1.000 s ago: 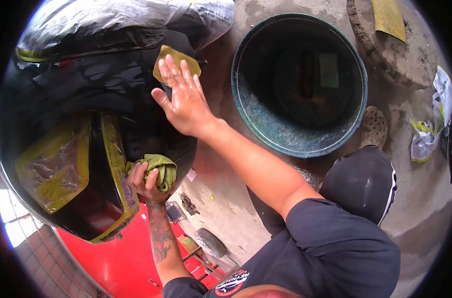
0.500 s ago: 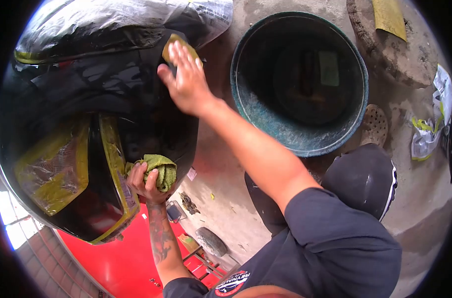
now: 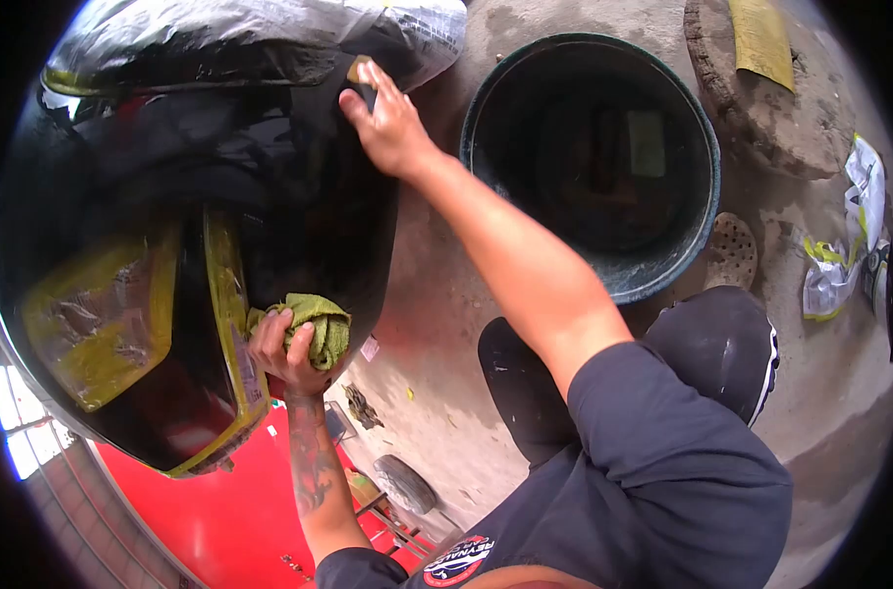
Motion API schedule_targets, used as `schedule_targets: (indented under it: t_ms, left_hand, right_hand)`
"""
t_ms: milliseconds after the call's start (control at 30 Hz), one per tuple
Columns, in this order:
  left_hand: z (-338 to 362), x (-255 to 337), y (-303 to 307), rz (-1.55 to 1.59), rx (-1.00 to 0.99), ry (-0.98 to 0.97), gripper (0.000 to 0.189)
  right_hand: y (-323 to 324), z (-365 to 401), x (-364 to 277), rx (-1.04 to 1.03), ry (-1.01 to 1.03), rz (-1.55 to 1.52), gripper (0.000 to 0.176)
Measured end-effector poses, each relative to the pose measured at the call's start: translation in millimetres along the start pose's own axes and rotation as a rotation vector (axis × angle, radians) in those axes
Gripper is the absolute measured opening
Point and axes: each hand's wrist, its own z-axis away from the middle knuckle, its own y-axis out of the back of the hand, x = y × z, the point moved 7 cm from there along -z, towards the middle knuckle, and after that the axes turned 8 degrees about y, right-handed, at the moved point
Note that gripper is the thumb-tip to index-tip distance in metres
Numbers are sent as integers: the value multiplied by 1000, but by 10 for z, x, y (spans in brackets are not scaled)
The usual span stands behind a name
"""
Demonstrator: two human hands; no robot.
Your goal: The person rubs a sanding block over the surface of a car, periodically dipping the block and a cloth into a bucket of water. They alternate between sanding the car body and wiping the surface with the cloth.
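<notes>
My right hand (image 3: 392, 123) lies flat near the upper edge of the glossy black car bumper (image 3: 299, 167). Beneath its fingers is a small tan piece of sandpaper (image 3: 359, 69), held against the surface and mostly covered. Lower down, my left hand (image 3: 287, 351) is closed around a crumpled green cloth (image 3: 319, 324), resting by the bumper's side edge. Yellow masking tape (image 3: 232, 294) borders the openings beside that hand. Silver plastic sheeting (image 3: 201, 44) covers the part above the bumper.
A large dark green tub (image 3: 564, 245) stands right of the bumper, with a pale rectangular patch inside it. Beyond are a rough stone slab (image 3: 760, 118) bearing a yellow sheet (image 3: 762, 44), and a plastic bag (image 3: 839, 270). My knees (image 3: 711, 344) are close to the tub.
My right hand has moved up and slightly right along the bumper with the sandpaper. The left hand stays on the cloth, and the view has shifted slightly.
</notes>
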Motion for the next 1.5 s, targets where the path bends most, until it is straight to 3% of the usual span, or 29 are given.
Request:
schedule_targets:
  t_ms: [133, 267, 333, 367, 433, 500, 667, 833, 933, 1000, 1033, 1067, 1100, 1200, 1233, 1300, 1367, 1400, 1433, 1467, 1500]
  left_hand:
    - [31, -24, -9, 3, 2, -1, 59]
    - [18, -10, -19, -5, 13, 3, 60]
    - [12, -6, -2, -7, 16, -2, 61]
    - [-4, 2, -3, -2, 35, 1, 59]
    - [-20, 11, 11, 11, 61, 5, 55]
    - [-31, 41, 38, 8, 59, 1, 55]
    - [-27, 18, 9, 22, 87, -10, 54]
    - [-31, 21, -1, 10, 135, -23, 53]
    - [-36, 27, 2, 19, 148, -9, 52]
    - [-31, 30, 29, 14, 149, 2, 52]
    - [-28, 3, 40, 18, 138, -1, 52]
    - [-29, 9, -11, 47, 165, 13, 52]
    - [-6, -23, -3, 52, 151, 9, 52]
    - [-90, 114, 4, 126, 141, 61, 49]
    - [-159, 228, -22, 155, 133, 79, 49]
    - [-308, 641, -191, 374, 168, 107, 53]
    - [-550, 1139, -437, 621, 170, 111, 51]
    - [-676, 1381, -622, 745, 208, 118, 49]
    - [-783, 1584, -792, 863, 209, 149, 47]
    - [-866, 1764, -1025, 974, 171, 217, 46]
    - [-935, 1921, -1238, 1087, 121, 277, 46]
  right_hand:
    - [-32, 315, -63, 62, 12, -67, 82]
    - [-343, 1497, -315, 129, 86, -115, 81]
    - [-725, 2181, -287, 12, 84, -78, 86]
    - [-843, 2452, -274, -141, -14, -43, 88]
    - [-800, 2363, -295, -131, -56, 3, 86]
    - [-575, 1894, -334, 124, 54, -64, 83]
    - [-133, 476, -324, 103, 3, -3, 75]
    - [-278, 1353, -442, 31, 100, 69, 76]
    - [-219, 1350, -484, -40, 119, 102, 77]
    - [-26, 864, -299, -110, -56, 102, 76]
    - [220, 615, -341, -71, -141, 159, 65]
    - [650, 152, -486, -135, -123, 323, 52]
    - [851, -23, -493, 11, -29, 291, 49]
    - [1064, -355, -301, -299, -252, 171, 36]
    - [1273, -221, -680, -393, -373, 327, 36]
    - [1415, -203, -477, -741, -460, 319, 66]
    - [1576, -38, -459, -1162, -463, 840, 78]
    - [1715, 132, -666, -990, -689, 850, 73]
    - [1781, 265, -516, -1179, -826, 817, 71]
    - [1871, 335, -339, -1244, -828, 989, 67]
    - [1880, 383, -307, -1337, -700, 1238, 54]
